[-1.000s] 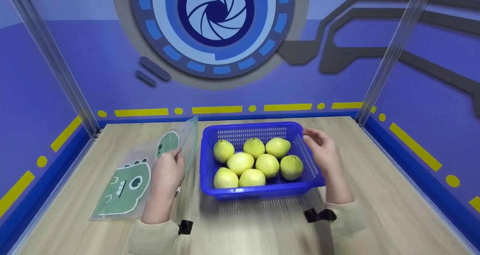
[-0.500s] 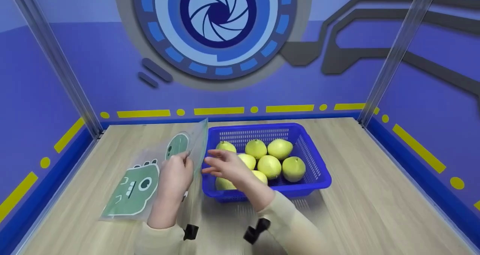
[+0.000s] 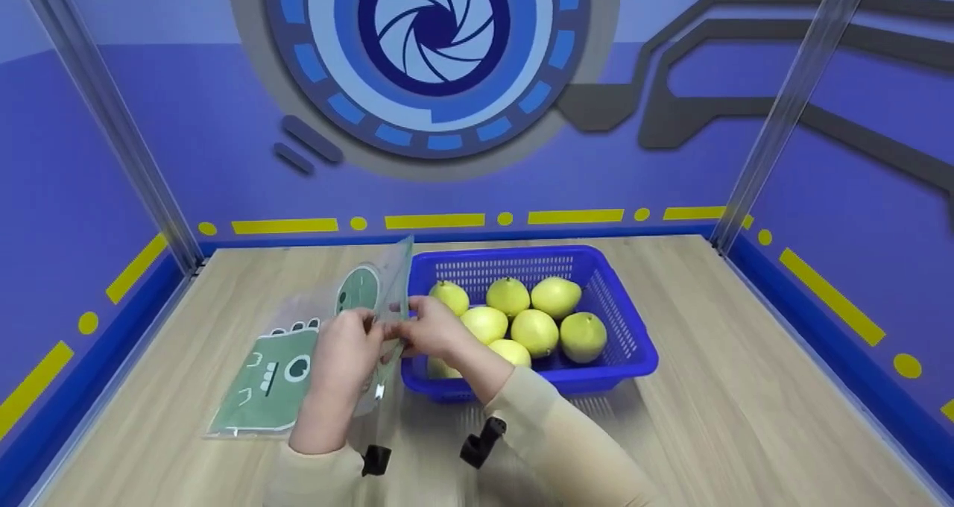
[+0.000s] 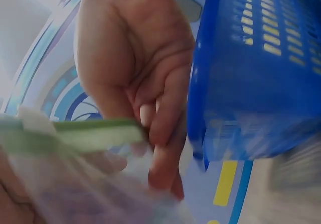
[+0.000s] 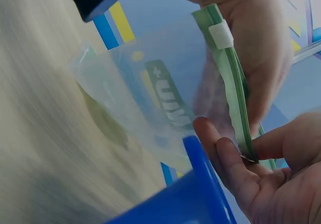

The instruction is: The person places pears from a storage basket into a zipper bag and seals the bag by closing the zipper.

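Observation:
A clear zip bag (image 3: 261, 388) with a green monster print lies left of the basket, its mouth side raised. My left hand (image 3: 341, 358) grips the bag near its opening. At the green zip strip (image 5: 233, 88), my right hand (image 5: 286, 184) pinches the bag's edge between thumb and fingers. A white slider (image 5: 220, 36) sits toward one end of that strip. In the head view the two hands almost meet over the left rim of a blue basket (image 3: 642, 347). Several yellow-green pears (image 3: 534, 332) lie in it, one partly hidden by my right forearm.
The basket's left wall stands close beside the bag and the hands. Blue panels (image 3: 462, 186) close off the back and both sides of the wooden tabletop (image 3: 745, 388). A black wrist mount (image 3: 483, 441) hangs by my right sleeve.
My right hand has moved left from the basket's right rim, across the pears, to the bag's mouth and taken hold of its edge. My left hand keeps its grip on the bag.

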### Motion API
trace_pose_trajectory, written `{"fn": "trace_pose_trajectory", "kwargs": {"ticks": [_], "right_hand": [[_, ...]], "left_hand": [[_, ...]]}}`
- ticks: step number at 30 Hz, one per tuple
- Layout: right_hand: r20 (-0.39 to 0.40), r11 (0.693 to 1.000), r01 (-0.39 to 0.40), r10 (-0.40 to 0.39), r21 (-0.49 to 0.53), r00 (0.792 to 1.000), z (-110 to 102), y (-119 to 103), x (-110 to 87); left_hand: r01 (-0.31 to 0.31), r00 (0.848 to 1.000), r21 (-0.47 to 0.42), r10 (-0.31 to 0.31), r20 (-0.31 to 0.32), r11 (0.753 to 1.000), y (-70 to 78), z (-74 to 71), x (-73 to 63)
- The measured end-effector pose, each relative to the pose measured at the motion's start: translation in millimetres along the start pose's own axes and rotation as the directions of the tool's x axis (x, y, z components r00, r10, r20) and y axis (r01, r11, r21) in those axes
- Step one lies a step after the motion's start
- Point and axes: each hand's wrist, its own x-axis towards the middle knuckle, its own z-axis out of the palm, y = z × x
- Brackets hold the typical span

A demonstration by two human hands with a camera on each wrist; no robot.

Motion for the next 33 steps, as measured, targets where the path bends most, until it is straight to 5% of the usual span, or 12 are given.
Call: {"fn": "trace_pose_trajectory", "kwargs": {"ticks": [8,18,20,27,33], "right_hand": [[-0.044,0.998,0.022,-0.025,-0.06,0.999,-16,5,9.3],[-0.045,0.986,-0.038,0.031,-0.16,0.999,-36,9,14.3],[-0.043,0.988,-0.039,0.033,-0.153,0.999,-37,9,13.4],[-0.038,0.993,0.003,-0.007,-0.117,0.999,-36,11,4.8],[-0.038,0.992,0.052,-0.056,-0.111,0.998,-38,22,-11.4]], "left_hand": [[-0.022,0.983,0.009,0.023,-0.182,1.0,-7.7,-23.7,-5.8],[-0.041,0.911,0.024,0.047,-0.409,0.999,-11.9,-48.7,-13.4],[-0.05,0.915,0.011,0.051,-0.4,0.999,-11.0,-47.8,-13.1],[-0.077,0.967,-0.046,0.063,-0.248,0.996,-5.3,-28.5,-5.6],[-0.108,0.964,-0.022,0.099,-0.249,0.994,-3.9,-11.6,0.3]]}}
